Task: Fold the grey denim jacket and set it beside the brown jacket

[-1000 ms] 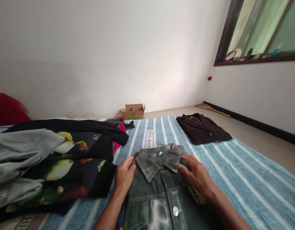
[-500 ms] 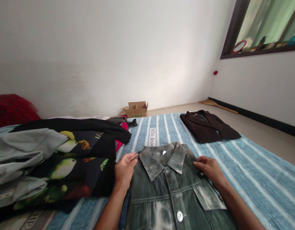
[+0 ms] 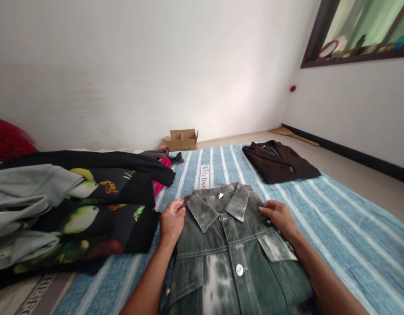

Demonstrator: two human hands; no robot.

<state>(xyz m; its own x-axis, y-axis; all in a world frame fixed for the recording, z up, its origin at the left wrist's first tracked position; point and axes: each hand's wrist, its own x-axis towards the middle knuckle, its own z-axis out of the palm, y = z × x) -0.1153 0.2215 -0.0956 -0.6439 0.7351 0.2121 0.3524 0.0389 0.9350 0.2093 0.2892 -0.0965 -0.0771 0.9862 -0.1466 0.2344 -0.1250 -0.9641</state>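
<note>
A grey-green denim jacket (image 3: 218, 249) with white bleached patches lies face up, its collar pointing away from me and its front buttoned. My left hand (image 3: 172, 221) pinches the jacket at its left shoulder edge. On the opposite shoulder, my right hand (image 3: 279, 216) grips the cloth between thumb and fingers. The sleeves are tucked out of sight behind the body of the jacket. Its lower end runs out of the picture at the bottom.
A blue striped bedsheet (image 3: 349, 232) spreads beneath everything. To the left lie a black printed garment (image 3: 116, 218) and a grey garment (image 3: 28, 188). A folded dark brown garment (image 3: 277, 164) rests at the back right. Behind the bed are a cardboard box (image 3: 182, 141) and the wall.
The view has tilted down slightly, so most things sit higher in the picture. Both hands keep their hold on the jacket's shoulders, and the jacket looks much the same.
</note>
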